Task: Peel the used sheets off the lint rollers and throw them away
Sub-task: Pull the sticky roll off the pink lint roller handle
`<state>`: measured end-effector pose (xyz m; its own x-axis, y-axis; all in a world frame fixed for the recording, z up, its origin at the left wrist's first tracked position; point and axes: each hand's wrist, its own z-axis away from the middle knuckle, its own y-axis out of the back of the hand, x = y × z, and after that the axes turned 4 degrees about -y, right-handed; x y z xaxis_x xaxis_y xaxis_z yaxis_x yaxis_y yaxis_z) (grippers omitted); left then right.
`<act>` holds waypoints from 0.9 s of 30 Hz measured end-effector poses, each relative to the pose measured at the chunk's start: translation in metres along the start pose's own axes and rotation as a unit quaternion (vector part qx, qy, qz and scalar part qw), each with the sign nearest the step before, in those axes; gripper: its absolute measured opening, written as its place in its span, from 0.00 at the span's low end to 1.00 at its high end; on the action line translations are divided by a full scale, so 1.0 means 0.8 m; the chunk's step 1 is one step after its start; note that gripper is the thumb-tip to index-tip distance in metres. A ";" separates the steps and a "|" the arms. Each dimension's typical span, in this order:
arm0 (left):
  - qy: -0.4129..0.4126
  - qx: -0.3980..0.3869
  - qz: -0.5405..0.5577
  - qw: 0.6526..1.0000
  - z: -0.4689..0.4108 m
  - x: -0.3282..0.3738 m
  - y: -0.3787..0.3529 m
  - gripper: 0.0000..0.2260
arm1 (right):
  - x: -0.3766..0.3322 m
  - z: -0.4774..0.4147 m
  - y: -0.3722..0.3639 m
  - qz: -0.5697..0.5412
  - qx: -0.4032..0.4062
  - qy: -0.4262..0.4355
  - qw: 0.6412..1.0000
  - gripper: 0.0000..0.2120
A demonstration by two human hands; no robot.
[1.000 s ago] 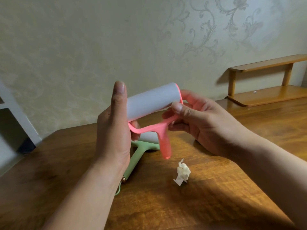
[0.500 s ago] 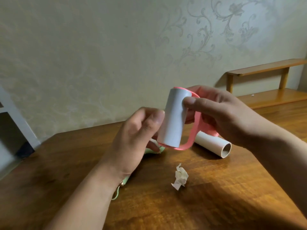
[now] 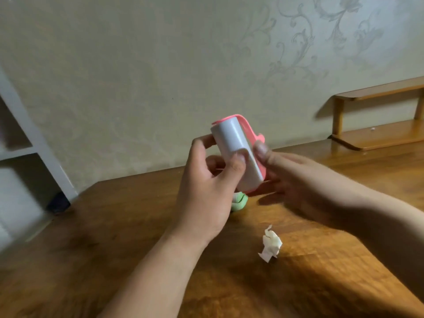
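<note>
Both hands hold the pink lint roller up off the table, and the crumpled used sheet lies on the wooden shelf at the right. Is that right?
Not quite. In the head view the crumpled sheet lies on the table, near the right forearm, not on the shelf. The rest holds: left hand and right hand hold the pink lint roller up.

paper wad blocks rt tabletop

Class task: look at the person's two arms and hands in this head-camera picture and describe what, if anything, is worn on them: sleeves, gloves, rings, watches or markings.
Both forearms are bare as far as the picture's edge: no sleeves show. The left hand and right hand wear no gloves. No ring, watch, bracelet or marking is visible on either, though motion blur softens the fingers.
</note>
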<state>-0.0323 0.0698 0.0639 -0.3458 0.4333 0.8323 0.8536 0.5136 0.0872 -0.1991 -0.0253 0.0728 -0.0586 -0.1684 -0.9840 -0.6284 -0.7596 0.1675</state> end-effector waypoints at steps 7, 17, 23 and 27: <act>-0.034 0.008 -0.139 0.990 -0.003 0.000 0.005 0.27 | 0.009 -0.004 -0.006 -0.175 -0.045 0.028 0.983 0.26; -0.059 -0.017 -0.122 0.991 -0.002 0.013 0.015 0.25 | 0.015 -0.010 0.004 -0.167 0.017 0.008 0.986 0.28; -0.125 -0.002 -0.178 0.976 -0.003 0.014 0.019 0.07 | 0.015 -0.010 0.006 -0.154 0.021 0.003 0.988 0.28; -0.134 -0.009 -0.187 0.973 -0.005 0.014 0.025 0.05 | 0.015 -0.009 0.007 -0.129 0.023 0.014 0.991 0.28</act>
<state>-0.0175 0.0820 0.0776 -0.7201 0.3973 0.5688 0.6548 0.6602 0.3679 -0.1980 -0.0364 0.0620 0.1286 0.0098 -0.9916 -0.6549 -0.7501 -0.0923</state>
